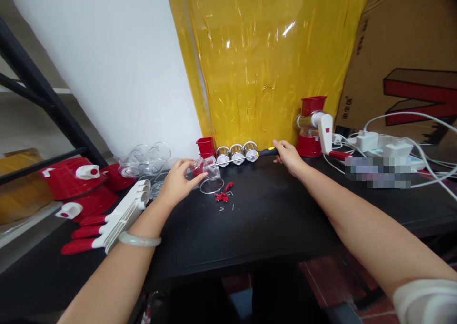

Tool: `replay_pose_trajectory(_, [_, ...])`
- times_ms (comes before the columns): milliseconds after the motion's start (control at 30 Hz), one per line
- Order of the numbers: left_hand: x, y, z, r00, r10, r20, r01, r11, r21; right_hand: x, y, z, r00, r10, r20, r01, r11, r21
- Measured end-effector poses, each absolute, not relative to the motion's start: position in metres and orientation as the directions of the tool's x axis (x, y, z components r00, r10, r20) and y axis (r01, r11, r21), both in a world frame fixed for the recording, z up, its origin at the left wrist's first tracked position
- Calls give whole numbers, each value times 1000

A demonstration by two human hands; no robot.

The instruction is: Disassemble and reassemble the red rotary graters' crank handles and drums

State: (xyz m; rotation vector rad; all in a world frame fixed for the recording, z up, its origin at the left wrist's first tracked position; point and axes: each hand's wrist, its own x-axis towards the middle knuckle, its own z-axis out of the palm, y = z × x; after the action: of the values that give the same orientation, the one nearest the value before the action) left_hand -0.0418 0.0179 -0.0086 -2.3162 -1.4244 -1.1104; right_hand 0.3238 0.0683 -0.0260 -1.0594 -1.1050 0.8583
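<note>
While your left hand [181, 180] pinches clear part [213, 170], right hand [286, 157] curls fingers round screwdriver [264, 152]: off-axis push could make it skid; nudge could scatter metal bits [222, 209], part's five o'clock.

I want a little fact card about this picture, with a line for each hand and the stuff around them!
Left hand: holding a clear plastic part
Right hand: gripping a screwdriver with a black-and-yellow handle
Metal shaft: points toward the clear plastic part; tip too small to see well
On the black table: small red pieces, tiny metal bits
Behind: three gold-and-white cylinders in a row
Right side: red machine with a white crank
</note>
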Motion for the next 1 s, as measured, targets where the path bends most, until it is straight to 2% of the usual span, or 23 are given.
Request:
replay_pose_trajectory(100, [-43, 19, -9, 252, 676, 692, 833, -516, 201, 323, 64, -23, 249, 935, 254, -152, 297, -943])
replay_pose_trajectory(233, [-43, 20, -9, 258, 673, 693, 831, -521, 196, 323, 60, -21, 145, 960, 241, -336, 277, -900])
replay_pose_trajectory(300, [-43, 20, -9, 261, 670, 695, 829, -524, 194, 324, 62, -22, 137, 962, 235, -314, 267, -911])
replay_pose_trajectory(467, [-42, 19, -9, 249, 677, 693, 834, -513, 202, 325, 70, -28, 239, 932, 271, -72, 295, -953])
replay_pose_trajectory(533, [-42, 19, -9, 251, 675, 694, 831, -518, 203, 325, 70, -28, 248, 923, 293, -26, 309, -951])
replay_pose_trajectory(600, [-43, 20, -9, 256, 671, 696, 827, -524, 201, 324, 68, -27, 247, 923, 294, -64, 318, -946])
replay_pose_trajectory(733, [-44, 20, -10, 253, 678, 690, 831, -517, 204, 324, 63, -23, 181, 943, 280, -249, 319, -915])
replay_pose_trajectory(800, [-44, 20, -9, 248, 685, 685, 834, -511, 209, 324, 64, -23, 157, 949, 274, -278, 309, -910])
replay_pose_trajectory(867, [-43, 19, -9, 248, 686, 684, 832, -512, 212, 325, 66, -24, 177, 947, 269, -233, 306, -923])
replay_pose_trajectory(1000, [-42, 18, -8, 246, 689, 682, 832, -511, 217, 325, 69, -27, 231, 924, 305, -38, 322, -946])
